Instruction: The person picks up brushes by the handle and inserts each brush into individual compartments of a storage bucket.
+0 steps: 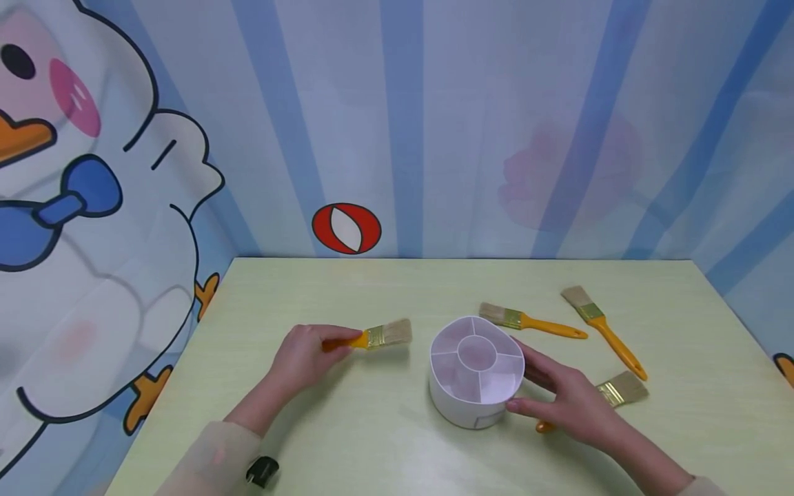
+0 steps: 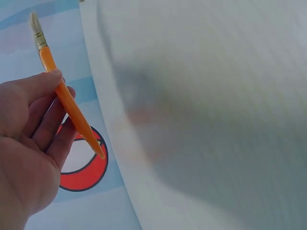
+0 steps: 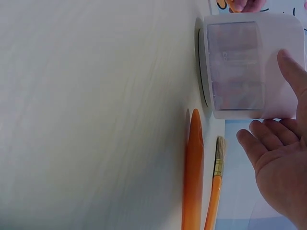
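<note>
My left hand [image 1: 310, 355] pinches a paintbrush [image 1: 387, 333] by its orange handle, thumb against fingers. The pale bristles point right, above the table. In the left wrist view, the brush [image 2: 72, 108] slants across the fingers of the left hand [image 2: 33, 129]. A white round desk organizer [image 1: 459, 411] stands upright at the middle, its top divided into several compartments round a central ring. My right hand [image 1: 573, 403] is at its right side, thumb in front and fingers behind, fairly straight. The right wrist view shows the thumb over the wall of the organizer [image 3: 237, 67].
Three more paintbrushes lie on the right of the table: one brush [image 1: 552, 327] behind the organizer, another brush [image 1: 614, 344] at far right, and a third brush [image 1: 623, 389] partly hidden under the right hand. A small black object [image 1: 262, 471] is by the left sleeve. A printed curtain [image 1: 459, 138] hangs behind.
</note>
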{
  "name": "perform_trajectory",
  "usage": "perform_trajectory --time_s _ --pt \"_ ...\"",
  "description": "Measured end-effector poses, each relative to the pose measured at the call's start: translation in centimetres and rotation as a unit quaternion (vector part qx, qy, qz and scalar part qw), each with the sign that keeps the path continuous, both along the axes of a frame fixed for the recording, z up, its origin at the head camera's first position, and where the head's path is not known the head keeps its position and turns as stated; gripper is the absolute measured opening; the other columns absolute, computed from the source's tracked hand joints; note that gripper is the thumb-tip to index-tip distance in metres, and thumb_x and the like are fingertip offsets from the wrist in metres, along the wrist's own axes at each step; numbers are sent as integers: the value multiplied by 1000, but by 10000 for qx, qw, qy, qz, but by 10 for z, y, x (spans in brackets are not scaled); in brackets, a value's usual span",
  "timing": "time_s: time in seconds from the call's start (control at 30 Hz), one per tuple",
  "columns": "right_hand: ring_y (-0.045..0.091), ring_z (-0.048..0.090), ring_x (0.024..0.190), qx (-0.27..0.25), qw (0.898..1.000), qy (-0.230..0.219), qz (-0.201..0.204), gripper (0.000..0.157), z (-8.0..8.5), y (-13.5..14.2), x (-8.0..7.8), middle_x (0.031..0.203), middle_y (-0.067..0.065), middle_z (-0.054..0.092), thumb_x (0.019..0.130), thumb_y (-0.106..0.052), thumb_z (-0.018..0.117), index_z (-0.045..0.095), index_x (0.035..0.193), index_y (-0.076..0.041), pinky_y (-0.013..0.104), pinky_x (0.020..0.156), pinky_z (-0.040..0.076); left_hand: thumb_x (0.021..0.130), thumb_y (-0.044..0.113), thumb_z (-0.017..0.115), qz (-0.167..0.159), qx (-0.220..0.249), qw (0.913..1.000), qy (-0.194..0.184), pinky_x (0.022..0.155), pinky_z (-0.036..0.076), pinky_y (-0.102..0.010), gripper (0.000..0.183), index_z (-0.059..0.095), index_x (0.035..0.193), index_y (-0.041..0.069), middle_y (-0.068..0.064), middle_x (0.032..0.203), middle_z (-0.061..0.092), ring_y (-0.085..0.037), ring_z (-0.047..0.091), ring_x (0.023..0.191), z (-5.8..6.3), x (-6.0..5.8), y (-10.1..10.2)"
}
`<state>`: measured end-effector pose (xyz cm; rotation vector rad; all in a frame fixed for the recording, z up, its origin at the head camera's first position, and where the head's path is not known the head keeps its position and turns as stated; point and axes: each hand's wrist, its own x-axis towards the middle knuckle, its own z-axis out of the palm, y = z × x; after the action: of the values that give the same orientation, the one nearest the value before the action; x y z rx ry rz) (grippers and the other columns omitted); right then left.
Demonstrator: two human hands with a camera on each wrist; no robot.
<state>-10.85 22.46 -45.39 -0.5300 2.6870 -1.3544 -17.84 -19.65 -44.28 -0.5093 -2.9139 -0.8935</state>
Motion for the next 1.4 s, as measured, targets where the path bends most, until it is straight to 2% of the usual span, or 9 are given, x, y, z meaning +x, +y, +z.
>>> perform_trajectory --time_s 0.17,0.3,0.43,0.57,0.7,0.87,1.0,1.2,1.4 --pt "36 64 134 -114 9999 -13 -4 90 -1 -1 0 160 14 53 89 -37 89 45 163 -11 39 105 59 92 7 85 77 687 9972 -275 88 66 -34 37 81 127 18 -2 121 79 -23 74 109 11 -2 13" --pt "36 64 133 -175 9998 -53 -9 90 -1 -1 0 159 15 54 89 -36 89 45 163 -11 37 104 59 93 7 84 189 1392 9883 -600 84 66 -30 37 80 128 18 -3 123 79 -22 75 107 21 -4 27" --pt "38 64 134 -213 9997 -115 -20 91 -1 -1 0 160 16 53 89 -35 89 45 163 -10 37 104 59 94 9 83 237 2133 9721 -950 87 66 -31 36 80 129 19 -2 124 78 -21 75 106 33 -6 42" --pt "40 63 134 -222 9996 -177 -40 91 -1 -1 0 160 18 53 89 -34 89 44 163 -8 40 105 59 95 8 83 118 2892 9496 -1206 91 65 -34 36 79 130 15 -5 125 78 -23 76 108 47 -8 59" --pt "39 64 134 -210 9996 -191 -70 90 -1 -1 0 159 19 53 89 -34 89 44 163 -7 43 105 58 96 10 81 59 3456 9262 -1507 97 63 -35 35 79 131 15 -5 126 77 -23 76 111 58 -10 76" --pt "40 63 134 -237 9994 -229 -78 90 -1 -1 0 160 19 52 89 -34 89 44 163 -7 46 106 57 99 11 79 -127 4001 9006 -1693 101 61 -34 35 77 133 13 -6 127 77 -24 75 114 66 -13 96" --pt "40 63 134 -260 9994 -231 -74 90 -2 -1 0 160 19 52 89 -33 89 44 163 -7 46 106 57 99 9 78 -239 4318 8848 -1738 103 60 -34 35 76 134 12 -7 127 77 -24 75 115 70 -15 111" --pt "41 63 135 -261 9991 -325 -81 90 0 -2 -1 160 20 52 89 -34 89 44 163 -7 46 105 58 100 10 77 -248 4506 8728 -1859 106 59 -35 36 75 136 13 -7 129 76 -24 75 117 74 -16 130" --pt "41 63 135 -222 9990 -377 -94 91 2 -2 -2 160 19 52 89 -34 89 44 163 -7 47 106 57 100 9 76 -284 4668 8615 -1978 107 58 -36 37 73 137 11 -10 129 76 -25 75 116 72 -14 144"
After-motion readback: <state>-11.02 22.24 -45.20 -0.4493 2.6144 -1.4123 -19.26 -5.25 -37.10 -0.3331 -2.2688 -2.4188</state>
